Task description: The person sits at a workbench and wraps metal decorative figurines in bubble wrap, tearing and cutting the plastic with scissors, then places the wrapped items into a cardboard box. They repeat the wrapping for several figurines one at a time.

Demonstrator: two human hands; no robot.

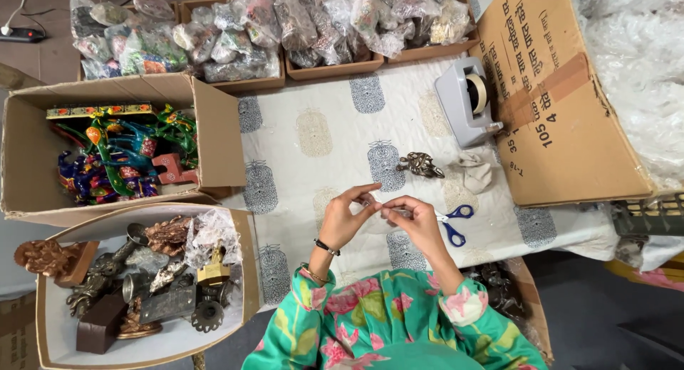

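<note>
- My left hand (344, 217) and right hand (417, 224) meet over the printed tablecloth (320, 138), fingertips pinched together on a small clear piece, likely tape or film (376, 207); too small to tell which.
- Grip on both sides: narrow pinch, thumb and forefinger closed on that clear piece, which sits between the two hands just above the cloth.
- Blue-handled scissors (450, 224) lie on the cloth just beside my right hand, partly hidden behind it.
- Small dark metal turtle figure (420, 165) sits on the cloth past my hands, near a crumpled bit of cloth or paper (474, 169).
- Grey tape dispenser (463, 103) stands further up, next to a big brown carton (563, 106) filled with clear plastic.
- Left side: open box of bright painted figures (121, 153), and below it a box of brass and dark metal pieces (146, 284).
- Far edge: trays of plastic-wrapped items (285, 28).
- Black band on my left wrist, green floral sleeves on both arms.
</note>
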